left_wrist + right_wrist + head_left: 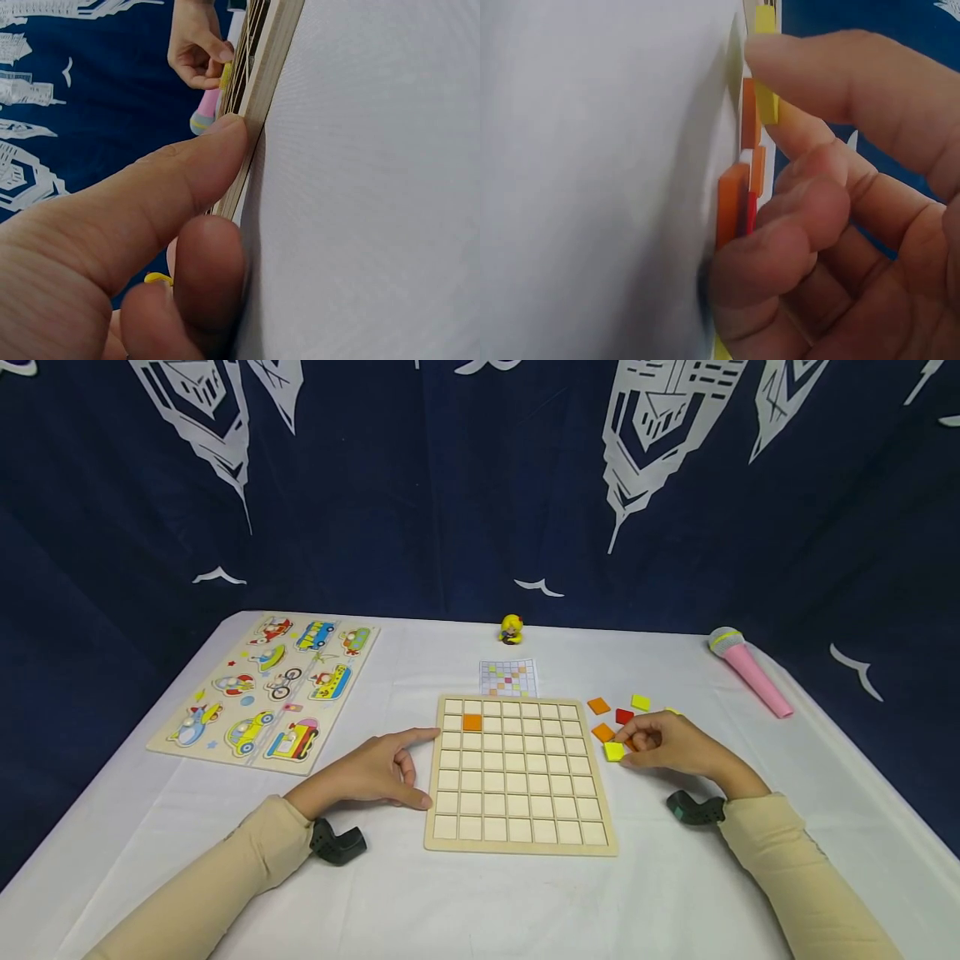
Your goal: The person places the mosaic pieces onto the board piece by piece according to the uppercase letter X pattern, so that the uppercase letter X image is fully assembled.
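A wooden grid board (527, 853) lies flat with one orange tile (472, 722) in a cell of its top row. At the board's left edge, my left hand (378, 768) touches the rim with index finger and thumb spread apart, the other fingers bent under. My right hand (671, 745) pinches a yellow tile (766, 82) between thumb and index finger; the right wrist view shows it raised off the white cloth. Around that hand are orange tiles (598, 706), a red tile (624, 717) and another yellow tile (640, 702), some partly hidden by the fingers.
A small printed pattern card (508, 677) lies behind the board, and a yellow-headed figurine (512, 630) sits farther back. To the left is a vehicle picture puzzle (270, 693). A pink toy microphone (753, 675) lies at the back right on the white tablecloth (420, 910).
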`<act>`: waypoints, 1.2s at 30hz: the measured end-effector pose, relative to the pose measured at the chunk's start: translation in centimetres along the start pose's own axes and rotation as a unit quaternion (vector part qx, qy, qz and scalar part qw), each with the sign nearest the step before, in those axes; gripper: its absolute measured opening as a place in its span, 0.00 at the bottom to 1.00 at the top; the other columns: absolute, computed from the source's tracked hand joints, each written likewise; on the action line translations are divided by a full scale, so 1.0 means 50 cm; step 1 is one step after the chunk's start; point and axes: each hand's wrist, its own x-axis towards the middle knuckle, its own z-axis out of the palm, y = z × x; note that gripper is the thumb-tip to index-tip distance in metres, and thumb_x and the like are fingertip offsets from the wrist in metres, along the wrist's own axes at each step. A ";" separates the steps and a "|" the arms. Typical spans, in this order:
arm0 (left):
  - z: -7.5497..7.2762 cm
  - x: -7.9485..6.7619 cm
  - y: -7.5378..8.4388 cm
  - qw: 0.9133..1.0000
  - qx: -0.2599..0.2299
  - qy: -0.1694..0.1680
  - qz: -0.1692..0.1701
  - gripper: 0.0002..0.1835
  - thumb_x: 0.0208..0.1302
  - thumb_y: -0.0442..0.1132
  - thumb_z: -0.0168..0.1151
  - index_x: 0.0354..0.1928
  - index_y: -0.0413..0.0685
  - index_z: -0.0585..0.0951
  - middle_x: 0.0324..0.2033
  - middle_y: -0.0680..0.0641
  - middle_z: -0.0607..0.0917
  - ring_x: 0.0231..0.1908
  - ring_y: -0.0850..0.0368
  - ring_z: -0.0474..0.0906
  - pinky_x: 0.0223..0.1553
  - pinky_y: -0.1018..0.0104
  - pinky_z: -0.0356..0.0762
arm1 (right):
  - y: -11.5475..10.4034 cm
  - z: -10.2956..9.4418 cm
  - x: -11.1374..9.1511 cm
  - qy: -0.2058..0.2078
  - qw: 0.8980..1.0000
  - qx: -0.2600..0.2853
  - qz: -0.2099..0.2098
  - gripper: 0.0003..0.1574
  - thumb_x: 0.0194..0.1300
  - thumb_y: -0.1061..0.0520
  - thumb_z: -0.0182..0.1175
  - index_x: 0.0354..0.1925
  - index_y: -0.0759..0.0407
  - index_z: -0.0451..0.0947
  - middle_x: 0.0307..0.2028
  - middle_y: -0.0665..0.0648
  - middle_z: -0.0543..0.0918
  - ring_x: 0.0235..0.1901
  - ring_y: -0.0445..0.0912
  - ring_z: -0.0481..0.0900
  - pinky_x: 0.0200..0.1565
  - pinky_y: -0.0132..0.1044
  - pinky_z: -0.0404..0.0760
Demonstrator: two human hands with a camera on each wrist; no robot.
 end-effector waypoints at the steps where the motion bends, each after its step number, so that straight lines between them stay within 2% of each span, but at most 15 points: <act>1: 0.000 0.000 0.000 1.000 -0.001 0.000 -0.001 0.57 0.52 0.37 0.87 0.82 0.39 0.65 0.27 0.47 0.83 0.21 0.60 0.76 0.24 0.69 0.71 | -0.002 0.001 0.000 0.003 1.000 -0.001 -0.004 0.16 0.62 0.66 0.77 0.47 0.70 0.86 0.27 0.49 0.73 0.27 0.38 0.70 0.32 0.30 0.70; 8: -0.001 0.001 0.002 1.000 -0.004 0.001 -0.001 0.57 0.52 0.37 0.87 0.82 0.39 0.65 0.27 0.47 0.84 0.21 0.59 0.77 0.24 0.69 0.72 | -0.015 0.010 0.005 0.025 0.999 -0.022 -0.023 0.13 0.62 0.66 0.77 0.45 0.66 0.86 0.30 0.49 0.76 0.28 0.39 0.71 0.33 0.30 0.71; 16: -0.003 0.000 -0.001 1.000 -0.004 0.004 -0.007 0.58 0.51 0.37 0.87 0.82 0.40 0.65 0.27 0.46 0.83 0.21 0.59 0.76 0.24 0.69 0.72 | -0.029 0.020 0.029 0.025 0.999 -0.025 -0.026 0.14 0.63 0.65 0.77 0.46 0.63 0.87 0.37 0.52 0.83 0.30 0.39 0.73 0.36 0.30 0.73; 25: -0.001 0.000 -0.001 1.000 -0.006 0.005 -0.008 0.57 0.51 0.37 0.87 0.82 0.41 0.65 0.27 0.46 0.83 0.21 0.59 0.76 0.24 0.69 0.71 | -0.053 0.029 0.064 0.026 0.999 -0.030 -0.034 0.14 0.62 0.62 0.79 0.44 0.62 0.86 0.37 0.52 0.83 0.29 0.41 0.71 0.36 0.32 0.71; 36: 0.001 0.002 0.000 1.000 -0.006 0.003 -0.006 0.58 0.51 0.37 0.87 0.82 0.40 0.65 0.27 0.47 0.83 0.21 0.59 0.76 0.24 0.69 0.72 | -0.070 0.039 0.102 0.007 0.999 -0.013 -0.028 0.14 0.63 0.65 0.77 0.46 0.64 0.87 0.35 0.52 0.81 0.27 0.42 0.70 0.34 0.33 0.70</act>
